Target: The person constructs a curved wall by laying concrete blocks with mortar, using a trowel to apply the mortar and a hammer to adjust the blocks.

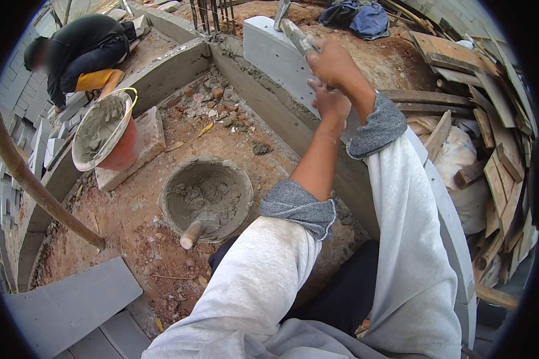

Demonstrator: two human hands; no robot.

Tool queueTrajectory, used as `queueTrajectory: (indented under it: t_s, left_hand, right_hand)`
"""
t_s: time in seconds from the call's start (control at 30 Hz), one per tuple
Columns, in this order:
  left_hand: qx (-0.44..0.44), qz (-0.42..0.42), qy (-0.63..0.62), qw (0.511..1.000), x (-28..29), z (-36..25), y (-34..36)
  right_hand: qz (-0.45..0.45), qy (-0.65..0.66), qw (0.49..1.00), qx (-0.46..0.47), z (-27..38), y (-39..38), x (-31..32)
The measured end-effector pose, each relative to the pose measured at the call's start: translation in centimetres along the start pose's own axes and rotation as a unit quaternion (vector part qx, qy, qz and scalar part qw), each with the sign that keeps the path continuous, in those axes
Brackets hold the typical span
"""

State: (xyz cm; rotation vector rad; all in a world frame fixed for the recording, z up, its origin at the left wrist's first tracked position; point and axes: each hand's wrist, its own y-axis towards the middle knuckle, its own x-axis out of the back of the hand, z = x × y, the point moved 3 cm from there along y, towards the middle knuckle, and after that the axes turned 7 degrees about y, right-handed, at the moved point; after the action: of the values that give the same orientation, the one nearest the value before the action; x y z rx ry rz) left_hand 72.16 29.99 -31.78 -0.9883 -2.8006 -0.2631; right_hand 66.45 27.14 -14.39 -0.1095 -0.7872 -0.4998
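My right hand (332,63) is closed around the handle of a mortar-smeared hammer (296,36), held over a pale grey block (263,45) standing on a low concrete beam (233,72). My left hand (329,105) is just below, fingers curled against the block's upper part; whether they grip anything is hidden. A round mortar basin (185,191) sits on the dirt below, with a wooden-handled trowel (191,233) in it. To its left, a red bucket (123,149) of mortar rests on a slab (150,155).
A co-worker (84,54) bends over blocks at the upper left. A curved pole (36,185) crosses the left side; grey blocks (72,305) lie at lower left. Rebar (212,15) rises behind. Planks (479,102) and sacks (455,155) are piled right, blue cloth (365,21) behind.
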Motion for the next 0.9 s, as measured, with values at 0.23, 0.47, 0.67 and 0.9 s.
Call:
queueTrajectory:
  t_s: [0.23,0.47,0.67,0.9]
  left_hand:
    - [0.049,-0.031,-0.280,0.958,1.7,-0.2,-0.8]
    - [-0.022,-0.037,-0.307,0.951,0.7,-0.1,-0.8]
    - [0.196,-0.026,-0.322,0.926,2.8,-6.3,-4.7]
    - [0.256,-0.032,-0.221,0.940,1.3,-6.3,-6.3]
  right_hand:
    - [-0.057,-0.033,0.996,0.063,-0.1,-0.3,-0.7]
    - [-0.003,0.066,0.998,-0.009,-0.9,-2.9,2.9]
    - [-0.128,0.212,0.968,0.050,-7.0,-22.0,5.5]
    - [-0.206,0.111,0.968,-0.090,-9.6,-32.8,14.0]
